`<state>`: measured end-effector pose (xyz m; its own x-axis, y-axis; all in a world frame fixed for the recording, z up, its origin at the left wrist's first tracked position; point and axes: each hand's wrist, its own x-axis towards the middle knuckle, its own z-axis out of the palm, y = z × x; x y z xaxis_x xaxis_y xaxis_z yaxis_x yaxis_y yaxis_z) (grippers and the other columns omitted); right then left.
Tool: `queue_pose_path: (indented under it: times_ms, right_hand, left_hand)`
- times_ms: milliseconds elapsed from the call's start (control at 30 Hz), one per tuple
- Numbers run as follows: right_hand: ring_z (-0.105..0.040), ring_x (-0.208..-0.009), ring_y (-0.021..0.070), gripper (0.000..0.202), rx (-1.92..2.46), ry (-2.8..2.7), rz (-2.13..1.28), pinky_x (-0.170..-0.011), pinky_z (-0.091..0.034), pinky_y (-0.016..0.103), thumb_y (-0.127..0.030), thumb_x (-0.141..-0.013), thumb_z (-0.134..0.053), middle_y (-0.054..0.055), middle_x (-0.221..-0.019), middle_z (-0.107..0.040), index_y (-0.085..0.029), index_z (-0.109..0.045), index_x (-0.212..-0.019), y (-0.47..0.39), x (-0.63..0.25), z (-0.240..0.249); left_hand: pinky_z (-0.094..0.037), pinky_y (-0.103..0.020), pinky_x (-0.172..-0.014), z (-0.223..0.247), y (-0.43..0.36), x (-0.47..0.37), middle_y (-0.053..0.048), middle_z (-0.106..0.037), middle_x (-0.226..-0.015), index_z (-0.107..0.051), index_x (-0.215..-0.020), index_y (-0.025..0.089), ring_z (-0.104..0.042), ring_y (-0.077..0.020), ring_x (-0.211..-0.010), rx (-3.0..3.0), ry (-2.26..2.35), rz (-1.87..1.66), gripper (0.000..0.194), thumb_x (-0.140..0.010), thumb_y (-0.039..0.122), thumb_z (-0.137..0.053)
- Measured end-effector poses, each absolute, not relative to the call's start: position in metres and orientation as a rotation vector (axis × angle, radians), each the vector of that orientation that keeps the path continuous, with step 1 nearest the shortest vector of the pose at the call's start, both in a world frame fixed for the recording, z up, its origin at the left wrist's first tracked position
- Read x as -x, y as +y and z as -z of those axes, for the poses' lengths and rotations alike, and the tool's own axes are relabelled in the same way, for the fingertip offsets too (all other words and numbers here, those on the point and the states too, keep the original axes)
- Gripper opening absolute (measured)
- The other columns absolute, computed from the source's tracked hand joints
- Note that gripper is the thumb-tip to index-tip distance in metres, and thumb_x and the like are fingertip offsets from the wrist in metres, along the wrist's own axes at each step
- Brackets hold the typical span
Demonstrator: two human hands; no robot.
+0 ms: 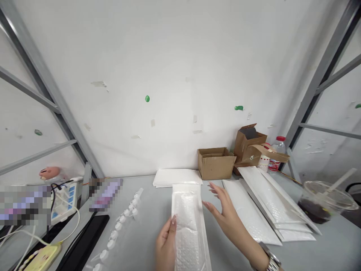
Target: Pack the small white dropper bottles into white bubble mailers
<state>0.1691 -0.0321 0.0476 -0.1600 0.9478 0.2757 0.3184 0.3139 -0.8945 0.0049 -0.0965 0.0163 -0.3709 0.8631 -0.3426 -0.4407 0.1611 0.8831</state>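
The padded mailer [188, 229], long axis pointing forward, is being gripped by the left fingers [172, 230], open right fingers [221, 193] being held beside its right edge.

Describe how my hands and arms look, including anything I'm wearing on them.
Your left hand and right hand are gloveless, with longish nails. A silver-coloured metal link band, probably a watch's, circles your right wrist. No sleeve shows on the visible right forearm.
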Motion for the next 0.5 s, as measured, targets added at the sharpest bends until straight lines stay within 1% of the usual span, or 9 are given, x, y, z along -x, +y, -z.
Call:
queue_pose_path:
  times_ms: [33, 100, 167, 267, 333, 400, 433, 467, 500]
  right_hand:
    - [-0.045, -0.113, 0.0252, 0.061, 1.171, -1.599, -0.996, -0.097, -0.034, 0.042, -0.061, -0.073, -0.05, 0.009, -0.12, -0.05, -0.027, -0.046, -0.124, -0.037, -0.17, -0.046]
    - [-0.046, -0.114, 0.0248, 0.062, 1.11, -1.537, -1.301, -0.096, -0.036, 0.042, -0.063, -0.076, -0.042, 0.009, -0.121, -0.051, -0.027, -0.043, -0.127, -0.047, -0.169, -0.044]
    - [-0.043, -0.118, 0.0236, 0.058, 0.983, -1.514, -1.459, -0.099, -0.034, 0.039, -0.063, -0.078, -0.04, 0.008, -0.124, -0.051, -0.028, -0.045, -0.125, -0.056, -0.162, -0.043]
    - [-0.042, -0.119, 0.0247, 0.061, 0.859, -1.409, -1.402, -0.099, -0.035, 0.036, -0.063, -0.071, -0.051, 0.006, -0.126, -0.051, -0.028, -0.05, -0.121, -0.062, -0.152, -0.042]
    - [-0.051, -0.109, 0.0269, 0.058, 0.883, -1.304, -1.379, -0.092, -0.041, 0.037, -0.06, -0.066, -0.06, 0.008, -0.115, -0.059, -0.025, -0.056, -0.111, -0.062, -0.149, -0.038]
    - [-0.059, -0.094, 0.0272, 0.048, 0.952, -1.155, -1.418, -0.082, -0.047, 0.037, -0.054, -0.064, -0.065, 0.009, -0.098, -0.066, -0.02, -0.062, -0.098, -0.06, -0.148, -0.035]
    - [-0.061, -0.087, 0.0266, 0.044, 0.979, -1.068, -1.446, -0.077, -0.048, 0.037, -0.052, -0.063, -0.067, 0.008, -0.091, -0.068, -0.019, -0.063, -0.092, -0.059, -0.149, -0.033]
    - [-0.062, -0.083, 0.0257, 0.041, 0.992, -0.987, -1.469, -0.074, -0.049, 0.036, -0.051, -0.063, -0.068, 0.008, -0.087, -0.068, -0.019, -0.063, -0.088, -0.058, -0.151, -0.032]
    - [-0.062, -0.08, 0.0248, 0.04, 0.989, -0.921, -1.483, -0.073, -0.049, 0.035, -0.05, -0.062, -0.069, 0.007, -0.085, -0.068, -0.019, -0.063, -0.086, -0.056, -0.153, -0.032]
  left_hand:
    - [-0.04, -0.035, -0.095, -0.022, -0.096, -0.007, -0.008, -0.066, -0.108, -0.064, -0.104, 0.017, -0.052, -0.029, -0.112, -0.443, 1.336, -1.488, 0.061, -0.061, 0.059, -0.063]
    - [-0.038, -0.034, -0.097, -0.031, -0.093, -0.015, -0.008, -0.061, -0.117, -0.057, -0.115, 0.019, -0.048, -0.0287, -0.116, -0.514, 1.345, -1.523, 0.066, -0.066, 0.063, -0.055]
    - [-0.03, -0.033, -0.103, -0.034, -0.089, -0.026, -0.01, -0.048, -0.131, -0.047, -0.125, 0.018, -0.037, -0.0288, -0.125, -0.773, 1.267, -1.621, 0.074, -0.068, 0.063, -0.052]
    - [-0.016, -0.034, -0.108, -0.028, -0.081, -0.038, -0.014, -0.024, -0.145, -0.03, -0.135, 0.013, -0.019, -0.0301, -0.133, -1.187, 1.104, -1.733, 0.09, -0.065, 0.062, -0.056]
    - [-0.017, -0.036, -0.108, -0.022, -0.076, -0.04, -0.014, -0.019, -0.147, -0.021, -0.138, 0.014, -0.018, -0.0307, -0.133, -1.247, 1.046, -1.699, 0.096, -0.063, 0.06, -0.059]
    - [-0.025, -0.037, -0.105, -0.017, -0.074, -0.037, -0.014, -0.025, -0.145, -0.014, -0.14, 0.017, -0.025, -0.0306, -0.131, -1.176, 1.0, -1.62, 0.105, -0.058, 0.058, -0.066]
    - [-0.03, -0.037, -0.102, -0.014, -0.074, -0.036, -0.015, -0.032, -0.141, -0.017, -0.139, 0.017, -0.031, -0.0308, -0.128, -1.116, 0.999, -1.559, 0.106, -0.055, 0.056, -0.069]
    - [-0.034, -0.038, -0.099, -0.012, -0.076, -0.034, -0.016, -0.042, -0.135, -0.025, -0.137, 0.017, -0.039, -0.0315, -0.123, -1.051, 1.013, -1.48, 0.104, -0.052, 0.054, -0.072]
    - [-0.038, -0.039, -0.095, -0.011, -0.078, -0.032, -0.016, -0.052, -0.126, -0.038, -0.13, 0.015, -0.047, -0.0323, -0.116, -0.991, 1.038, -1.383, 0.096, -0.05, 0.054, -0.073]
